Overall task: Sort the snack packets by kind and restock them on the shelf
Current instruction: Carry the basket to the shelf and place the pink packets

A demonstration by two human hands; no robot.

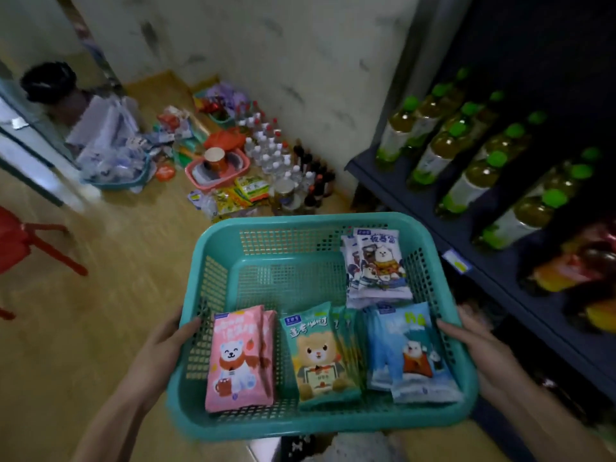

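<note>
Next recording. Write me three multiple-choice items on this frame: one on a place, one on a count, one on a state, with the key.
1. Where in the basket do the white packets lie?
A. near left corner
B. far right corner
C. dead centre

2. How many kinds of packet does the basket hold?
A. two
B. three
C. four

3. How is the basket carried?
A. gripped at its two sides by the left hand and the right hand
B. hung from one hand
C. set down on the floor

Key:
1 B: they lie beyond the blue packets, against the far wall on the right.
2 C: pink packets, green packets, blue packets and white packets.
3 A: one hand grips each side rim.
</note>
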